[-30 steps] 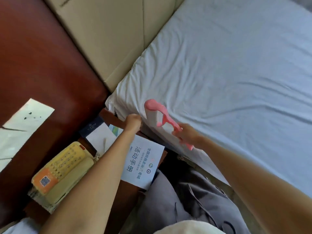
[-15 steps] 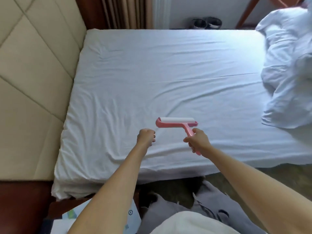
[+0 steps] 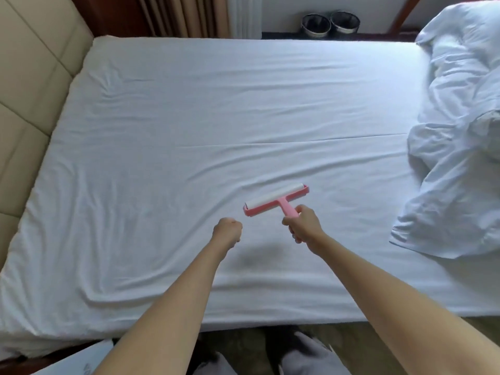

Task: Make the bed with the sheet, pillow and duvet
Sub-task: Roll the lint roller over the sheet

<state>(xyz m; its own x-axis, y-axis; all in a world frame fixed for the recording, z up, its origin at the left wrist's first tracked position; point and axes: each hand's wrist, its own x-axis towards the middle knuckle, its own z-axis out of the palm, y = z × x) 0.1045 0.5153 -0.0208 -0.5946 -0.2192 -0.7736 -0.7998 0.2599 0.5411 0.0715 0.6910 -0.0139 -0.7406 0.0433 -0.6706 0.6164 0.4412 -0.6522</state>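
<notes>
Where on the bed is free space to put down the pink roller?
The sheet lies bare from the headboard on the left across to the bunched duvet on the right. Crowded spots: the right end under the duvet, and the near middle, where the left hand and the right hand holding the roller are.

Pink lint roller (image 3: 276,200); two dark bins (image 3: 315,25)

Arms outstretched, left hand (image 3: 227,230) fisted, right hand (image 3: 303,224) around lint roller (image 3: 276,201) handle.
</notes>
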